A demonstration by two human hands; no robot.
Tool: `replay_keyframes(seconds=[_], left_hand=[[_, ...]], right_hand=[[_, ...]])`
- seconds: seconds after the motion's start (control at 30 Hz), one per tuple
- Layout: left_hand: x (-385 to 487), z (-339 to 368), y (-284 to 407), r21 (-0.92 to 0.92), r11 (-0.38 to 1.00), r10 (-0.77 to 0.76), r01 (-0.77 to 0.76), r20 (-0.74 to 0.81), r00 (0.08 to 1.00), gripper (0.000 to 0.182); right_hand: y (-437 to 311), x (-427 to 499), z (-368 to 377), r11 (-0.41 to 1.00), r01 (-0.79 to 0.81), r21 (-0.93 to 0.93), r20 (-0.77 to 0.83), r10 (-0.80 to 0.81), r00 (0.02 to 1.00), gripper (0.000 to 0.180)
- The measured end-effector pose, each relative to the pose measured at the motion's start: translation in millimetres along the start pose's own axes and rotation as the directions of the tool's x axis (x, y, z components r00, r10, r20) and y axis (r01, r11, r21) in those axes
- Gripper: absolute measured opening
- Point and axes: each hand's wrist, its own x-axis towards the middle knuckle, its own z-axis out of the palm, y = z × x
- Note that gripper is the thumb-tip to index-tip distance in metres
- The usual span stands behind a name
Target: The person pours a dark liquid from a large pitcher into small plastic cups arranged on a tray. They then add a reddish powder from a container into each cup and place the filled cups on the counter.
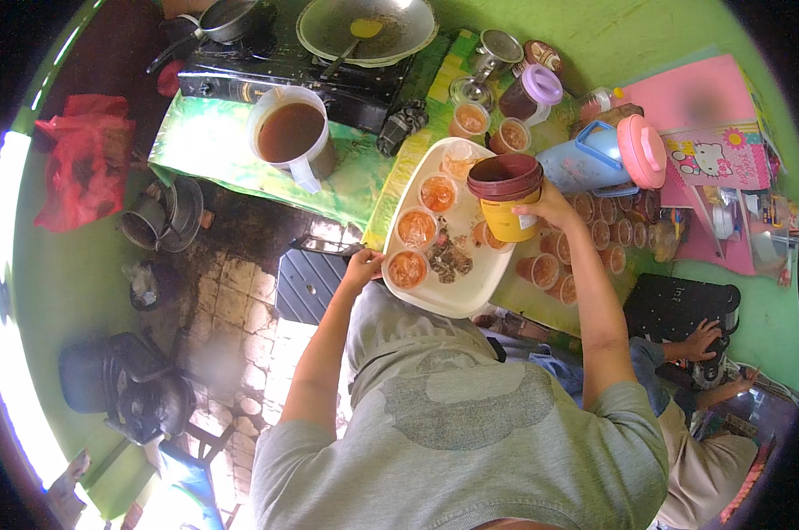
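My left hand (365, 266) grips the left rim of a cream plastic tray (469, 295) near its front corner. Several clear cups of orange drink, such as this cup (408, 268), stand along the tray's left side, beside a brown patch on its floor. My right hand (550, 209) holds a yellow tub (513, 220) topped by dark red stacked rims, above the tray's right side. Behind the tub, one more cup on the tray is partly hidden. A large pitcher of brown liquid (292, 132) stands on the green cloth at the back left.
A gas stove (220, 83) carries a wok (366, 56) with a ladle. Right of the tray stand a blue jug with a pink lid (588, 156) and several filled cups (545, 270). Another person's hand (703, 341) is at the far right. A dark plastic stool (310, 285) stands below left.
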Motion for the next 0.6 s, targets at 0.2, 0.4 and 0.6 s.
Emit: replay_keyframes(seconds=[0.2,0.4,0.6], left_hand=[[-1.0,-0.9,0.2,0.014,1.000,0.005,-0.005,-0.007,1.000,0.015],[1.3,-1.1,-1.6,0.014,1.000,0.013,-0.013,-0.013,1.000,0.016],[4.8,-2.9,-4.6,0.025,1.000,-0.001,0.001,-0.004,1.000,0.016]], right_hand=[[-11.5,-0.9,-3.3,1.000,0.008,-0.007,0.029,-0.008,1.000,0.093],[-5.9,0.3,-7.6,1.000,0.024,-0.017,0.040,-0.024,0.999,0.096],[-3.2,4.3,-15.3,0.997,0.036,-0.074,0.061,-0.031,0.998,0.097]])
